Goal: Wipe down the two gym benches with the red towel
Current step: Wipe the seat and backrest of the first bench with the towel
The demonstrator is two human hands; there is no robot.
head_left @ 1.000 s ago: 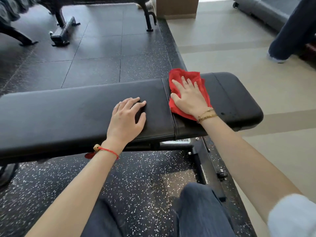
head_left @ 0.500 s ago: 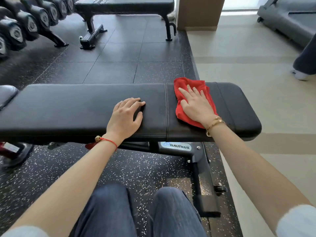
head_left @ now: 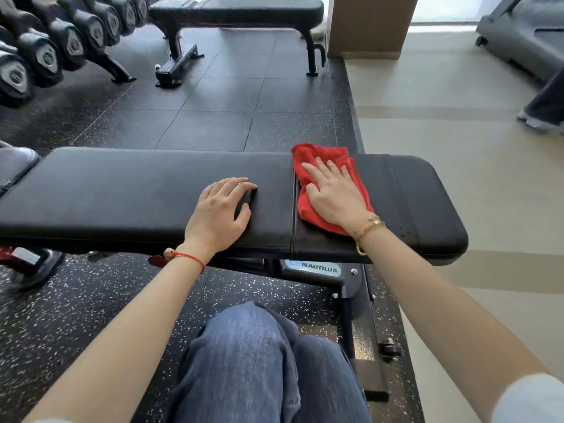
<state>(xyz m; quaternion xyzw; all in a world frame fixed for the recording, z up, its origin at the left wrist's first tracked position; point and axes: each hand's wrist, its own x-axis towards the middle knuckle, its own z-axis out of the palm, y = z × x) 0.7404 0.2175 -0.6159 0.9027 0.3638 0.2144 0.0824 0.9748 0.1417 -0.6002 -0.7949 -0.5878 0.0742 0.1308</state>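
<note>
A black padded gym bench (head_left: 122,190) runs across the middle of the head view. The red towel (head_left: 308,206) lies crumpled on its right section, just past the seam. My right hand (head_left: 335,193) presses flat on the towel with straight, spread fingers. My left hand (head_left: 221,210) rests on the long pad left of the seam, fingers slightly bent on the surface and holding nothing. A second black bench (head_left: 238,10) stands on the floor at the back.
A rack of dumbbells (head_left: 45,56) lines the back left. The near bench's frame (head_left: 351,300) runs along the speckled floor below it. A brown column (head_left: 369,25), a treadmill (head_left: 518,44) and another person's leg (head_left: 546,102) are at the right.
The view has tilted up, bringing the second bench and dumbbells into sight. My right hand and the towel have shifted slightly on the pad; my left hand has stayed put.
</note>
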